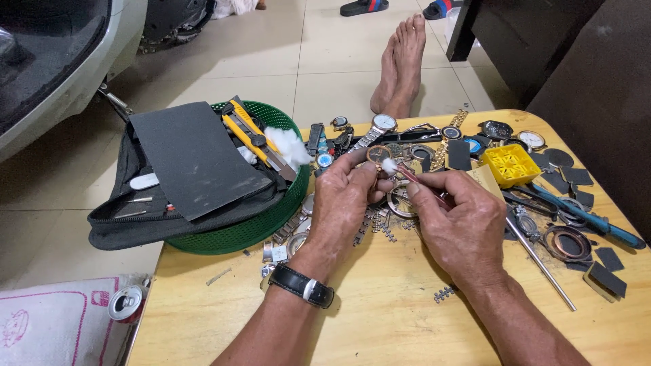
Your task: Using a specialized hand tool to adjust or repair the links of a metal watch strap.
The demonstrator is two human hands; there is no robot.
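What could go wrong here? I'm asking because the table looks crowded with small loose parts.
The left hand pinches a small round watch case in its fingertips while the right hand works a thin stick with a cotton tip against it; a slip might drop the case among the loose parts.

Loose band links lie by the right forearm and could be swept off the table.

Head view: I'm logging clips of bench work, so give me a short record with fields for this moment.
surface: wooden table
left hand: pinches a small round watch case
right hand: holds a thin reddish tool with a cotton tuft on the case
left of the hands: green basket with a yellow utility knife
right of the hands: yellow tray, loose watches
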